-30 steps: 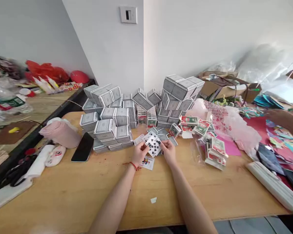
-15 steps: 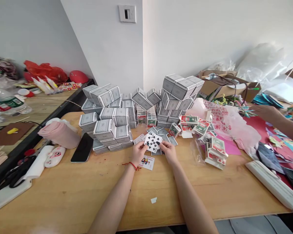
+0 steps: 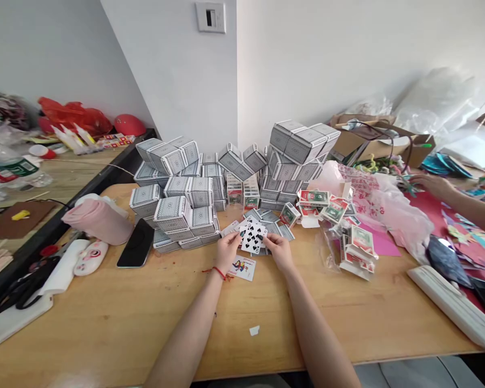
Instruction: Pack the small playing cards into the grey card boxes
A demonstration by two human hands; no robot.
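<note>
Between my two hands are several spade playing cards (image 3: 251, 241), held face up and slightly fanned. My left hand (image 3: 228, 250), with a red string on its wrist, pinches their left edge. On the right edge, my right hand (image 3: 279, 250) pinches with thumb and fingers. A joker card (image 3: 243, 268) lies face up on the table just below them. More loose cards (image 3: 269, 216) lie face down behind the held ones. Beyond stand structures of folded-card blocks (image 3: 173, 213), grey-patterned, stacked left and right.
Card boxes (image 3: 360, 242) in red and green lie to the right, near a plastic bag (image 3: 392, 210). A phone (image 3: 136, 243) and a pink cloth roll (image 3: 99, 220) are left. Another person's hand (image 3: 430, 184) reaches in at far right. A paper scrap (image 3: 254, 330) lies in front.
The top card in my hands has changed from a nine of spades to another spade card, and the cards sit straighter. Both hands have hardly moved.
</note>
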